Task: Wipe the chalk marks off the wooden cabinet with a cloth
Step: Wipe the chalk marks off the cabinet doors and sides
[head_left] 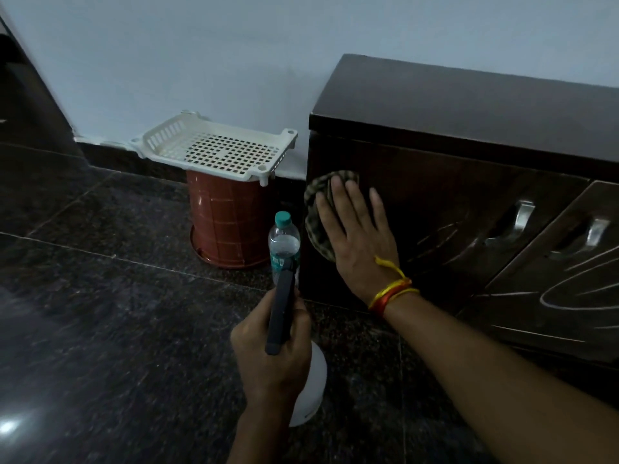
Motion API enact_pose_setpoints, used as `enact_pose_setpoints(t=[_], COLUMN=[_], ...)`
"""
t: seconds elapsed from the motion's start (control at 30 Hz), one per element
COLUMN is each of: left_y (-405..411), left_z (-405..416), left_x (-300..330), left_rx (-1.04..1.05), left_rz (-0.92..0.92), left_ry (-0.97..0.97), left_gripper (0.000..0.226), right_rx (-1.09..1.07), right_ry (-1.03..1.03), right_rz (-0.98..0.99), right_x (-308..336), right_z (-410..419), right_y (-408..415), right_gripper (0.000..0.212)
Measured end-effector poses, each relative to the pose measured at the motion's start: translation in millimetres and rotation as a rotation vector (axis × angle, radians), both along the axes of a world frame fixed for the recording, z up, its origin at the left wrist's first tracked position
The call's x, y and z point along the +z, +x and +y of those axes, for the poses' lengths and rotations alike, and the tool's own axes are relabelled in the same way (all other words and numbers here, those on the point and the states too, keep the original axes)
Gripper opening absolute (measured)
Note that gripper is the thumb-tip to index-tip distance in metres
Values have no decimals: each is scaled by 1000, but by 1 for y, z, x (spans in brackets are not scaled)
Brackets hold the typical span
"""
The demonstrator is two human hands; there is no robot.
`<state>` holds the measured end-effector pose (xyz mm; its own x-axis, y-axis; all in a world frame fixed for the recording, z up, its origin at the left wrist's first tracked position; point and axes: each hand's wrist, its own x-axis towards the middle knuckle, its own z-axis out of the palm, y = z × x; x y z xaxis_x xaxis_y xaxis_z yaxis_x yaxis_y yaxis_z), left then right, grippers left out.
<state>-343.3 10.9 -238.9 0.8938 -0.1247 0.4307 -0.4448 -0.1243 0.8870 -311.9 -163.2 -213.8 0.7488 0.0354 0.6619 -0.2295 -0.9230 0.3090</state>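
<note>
My right hand (356, 239) is flat, fingers spread, palm pressing the cloth (318, 212) against the front of the wooden cabinet (452, 135), at the cabinet's left end, just below its top lip. Grip there: open palm, no pinch, cloth trapped between hand and door. Cloth is a dark checked rag, bunched, sticking out past my fingertips and the little-finger side. Red and yellow threads (392, 293) on that wrist.

Chalk marks (569, 289): white curved lines on the cabinet doors, right of the cloth, fanning out under the two metal handles (524, 216). A few faint strokes close to my thumb.

My left hand (271, 360) is closed around a white spray bottle (313, 380) with a dark trigger head (281, 309), held off the cabinet's left corner, above the floor (100, 313).

Water bottle (284, 244) with teal cap stands on the floor just beside the cabinet's left edge. Further left of the cabinet: red bucket (227, 222) upside down, cream plastic basket (214, 149) resting on it, against the wall.
</note>
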Motion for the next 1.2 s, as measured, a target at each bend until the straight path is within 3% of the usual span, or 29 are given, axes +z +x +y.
enact_pose_setpoints(t=[0.27,0.53,0.83,1.03,1.2], left_y=[-6,-9,-9,-8,-12], left_z=[2,-8,-16,-19,-26], left_x=[-1,2,3,1,0], left_rx=[10,6,-3,-1,-13], left_rz=[5,-14,10,14,22], left_ry=[21,38,27,15,8], left_gripper=[13,10,19,8,13], right_rx=[8,76,-43,61,-23], right_ry=[36,-80,53,-26,-3], right_rz=[-170,-130,-330,-232,-264], right_x=[59,70,56,66,60], right_z=[10,14,-13,-4,-31], right_y=[18,29,-5,13,-18], right_gripper=[51,47,46,44,48])
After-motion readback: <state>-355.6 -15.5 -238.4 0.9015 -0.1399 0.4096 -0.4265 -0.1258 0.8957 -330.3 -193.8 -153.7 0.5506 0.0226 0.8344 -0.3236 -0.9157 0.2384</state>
